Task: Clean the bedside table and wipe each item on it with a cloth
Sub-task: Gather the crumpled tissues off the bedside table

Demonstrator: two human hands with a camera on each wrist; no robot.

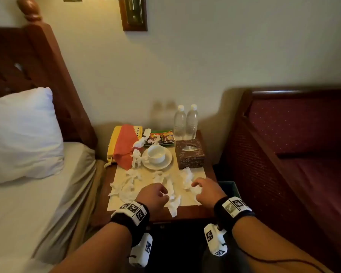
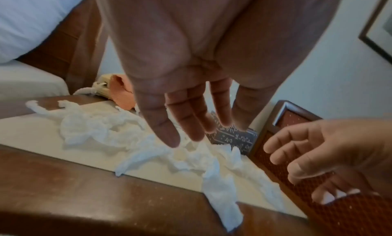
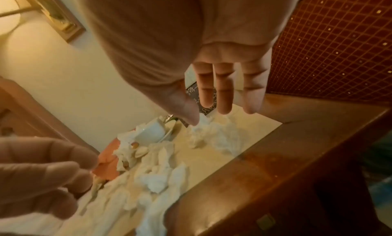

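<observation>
Both hands hovered over crumpled tissues (image 1: 173,201); left hand (image 1: 153,195) nearer, fingers straight and apart; right hand (image 1: 207,191) likewise empty.

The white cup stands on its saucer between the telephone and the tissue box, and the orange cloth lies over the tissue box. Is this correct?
One detail is wrong: the orange cloth lies over the yellow telephone, not the tissue box. The head view shows it. The white cup does stand on its saucer between them.
</observation>
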